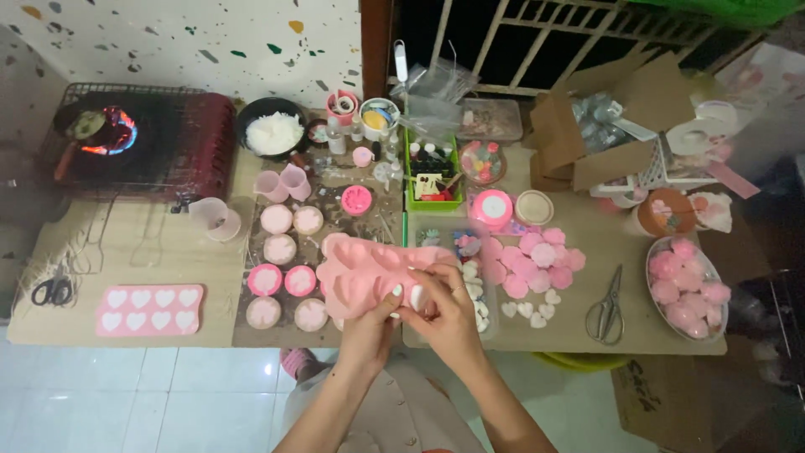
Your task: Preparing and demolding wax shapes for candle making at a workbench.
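Both hands hold a floppy pink silicone mould [369, 268] above the near edge of the low wooden table [168, 327]. My left hand [373, 323] grips its lower edge with thumb on top. My right hand [443, 306] pinches the mould's right corner, where a small white piece shows between the fingers. Just right of the hands lies a pile of small white heart shapes [478, 294], and beyond them a cluster of pink flower-shaped pieces [537, 260].
A pink heart mould tray [151, 309] and black scissors [52, 291] lie at left, round filled moulds [281, 277] beside it. Metal scissors [608, 306], a bowl of pink pieces [688, 289], a cardboard box [599, 126], a green tray [432, 180] and a lit burner [113, 134] surround.
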